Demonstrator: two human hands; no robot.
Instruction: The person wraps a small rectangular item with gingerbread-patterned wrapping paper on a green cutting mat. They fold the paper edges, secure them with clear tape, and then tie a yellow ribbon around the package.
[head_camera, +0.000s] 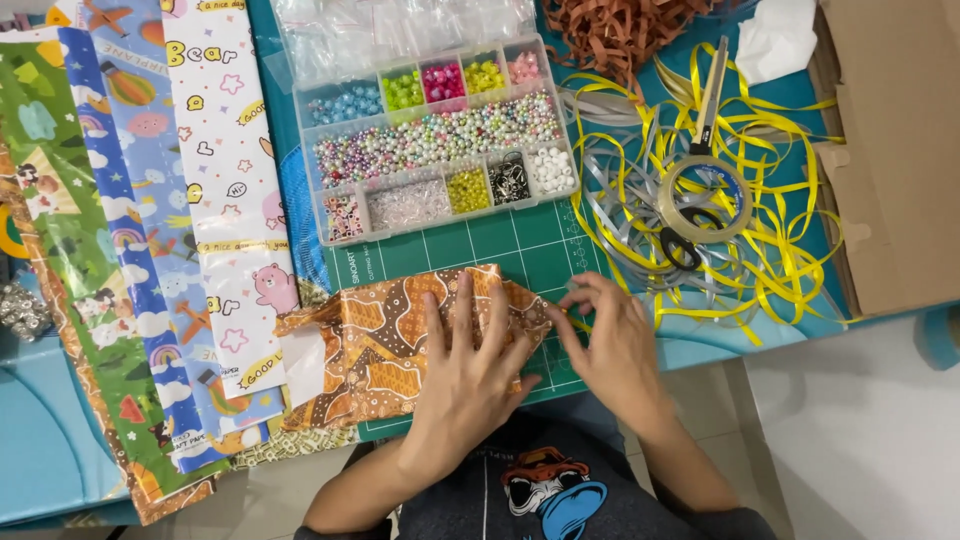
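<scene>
Brown-and-orange patterned wrapping paper (400, 340), folded around something, pinned flat under left hand (470, 375) with fingers spread; right hand (610, 345) pinching its right-side fold. Probably light, thin, crease-prone, easily torn; best held by folded edges. Beyond hands: green cutting mat (480, 250), clear compartmented bead box (440, 140), yellow ribbon tangle (760, 250).

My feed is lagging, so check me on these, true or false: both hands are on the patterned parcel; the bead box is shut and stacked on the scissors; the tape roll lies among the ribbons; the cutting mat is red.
1. Both hands are on the brown-orange patterned parcel. True: the left hand presses flat on it, the right hand pinches its right end.
2. The bead box sits on the scissors. False: they lie apart.
3. The tape roll lies among the ribbons. True.
4. The cutting mat is red. False: green.
</scene>
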